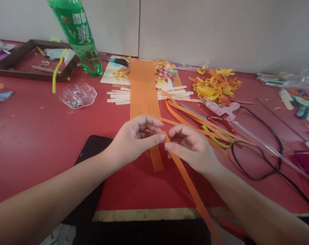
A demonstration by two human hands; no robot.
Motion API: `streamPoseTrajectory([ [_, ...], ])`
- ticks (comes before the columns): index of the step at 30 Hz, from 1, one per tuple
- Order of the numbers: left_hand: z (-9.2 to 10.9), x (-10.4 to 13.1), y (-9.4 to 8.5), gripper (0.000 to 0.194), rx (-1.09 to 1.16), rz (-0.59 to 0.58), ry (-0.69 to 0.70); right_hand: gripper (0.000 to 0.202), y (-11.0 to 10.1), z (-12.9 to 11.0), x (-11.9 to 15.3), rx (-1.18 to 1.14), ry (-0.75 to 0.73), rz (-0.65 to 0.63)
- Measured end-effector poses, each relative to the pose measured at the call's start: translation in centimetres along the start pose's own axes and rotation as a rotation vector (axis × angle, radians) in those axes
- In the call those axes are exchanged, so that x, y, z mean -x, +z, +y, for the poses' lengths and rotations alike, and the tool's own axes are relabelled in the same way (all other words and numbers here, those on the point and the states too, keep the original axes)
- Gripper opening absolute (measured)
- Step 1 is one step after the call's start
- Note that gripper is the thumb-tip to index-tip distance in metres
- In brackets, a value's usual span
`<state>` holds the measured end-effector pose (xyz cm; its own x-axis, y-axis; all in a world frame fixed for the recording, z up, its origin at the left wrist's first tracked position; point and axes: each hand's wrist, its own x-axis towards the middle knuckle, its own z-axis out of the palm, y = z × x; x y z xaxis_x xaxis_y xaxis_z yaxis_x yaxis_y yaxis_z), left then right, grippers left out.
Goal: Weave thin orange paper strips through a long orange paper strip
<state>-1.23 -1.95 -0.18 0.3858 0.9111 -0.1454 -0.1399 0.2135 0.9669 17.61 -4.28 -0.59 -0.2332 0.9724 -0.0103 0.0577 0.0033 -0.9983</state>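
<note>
Fingertips of my left hand and right hand pinch the strip near one end, its tail past the table edge, so light, even pressure should keep it uncreased.

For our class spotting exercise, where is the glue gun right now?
In the head view, the glue gun lies at right, just below the scraps, beside the scissors.

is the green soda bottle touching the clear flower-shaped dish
Apart: in the head view, red tabletop shows between the bottle and the dish.
</note>
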Motion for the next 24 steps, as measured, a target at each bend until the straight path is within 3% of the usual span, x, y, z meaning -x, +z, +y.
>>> streamPoseTrajectory([
  [5, 0.07, 0.1, 0.04, 0.035, 0.025, 0.029, -0.048, 0.03, -0.14, 0.0, 0.16, 0.02, 0.087, -0.05],
  [11, 0.08, 0.09, 0.11, 0.025, 0.114, -0.06, -0.143, 0.028, -0.17, -0.12, 0.18, 0.076, 0.076, -0.024],
  [17, 0.17, 0.06, 0.07, 0.02, 0.163, -0.071, -0.139, 0.02, -0.02, -0.29, 0.12, 0.029, 0.047, -0.047],
  [24, -0.04, 0.12, -0.01, 0.026, 0.11, -0.035, -0.082, 0.024, -0.09, -0.08, 0.01, 0.113, 0.015, 0.015],
])
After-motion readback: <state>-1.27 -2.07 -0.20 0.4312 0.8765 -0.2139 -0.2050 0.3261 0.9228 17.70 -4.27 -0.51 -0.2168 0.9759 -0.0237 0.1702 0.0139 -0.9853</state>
